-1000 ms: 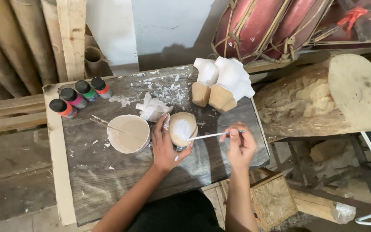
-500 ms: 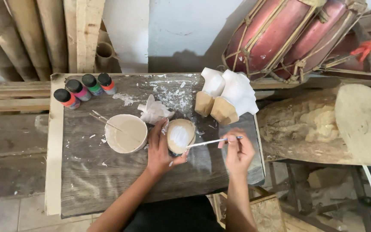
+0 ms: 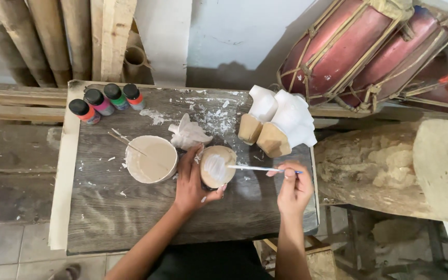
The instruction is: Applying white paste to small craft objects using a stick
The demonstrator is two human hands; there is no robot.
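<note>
Round tan wooden piece (image 3: pixel 217 167) showing a white painted patch, thin brush (image 3: pixel 257 168) white with blue end, four black-capped paint bottles (image 3: pixel 105 102) showing red, pink, green, orange, two drums (image 3: pixel 369 52) dark red

Craft workshop: paint-spattered plank tabletop (image 3: pixel 130 228), paint bottles (image 3: pixel 105 101) far left, bamboo poles (image 3: pixel 32 41) against the wall, rope-laced drums (image 3: pixel 369 52) far right, rough log (image 3: pixel 390 171) at right.

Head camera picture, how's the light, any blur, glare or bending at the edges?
Head view: soft, even daylight, no glare; sharp on the left hand holding the round wooden piece and the right hand with the brush; bamboo poles lean outward, wide-lens distortion.
</note>
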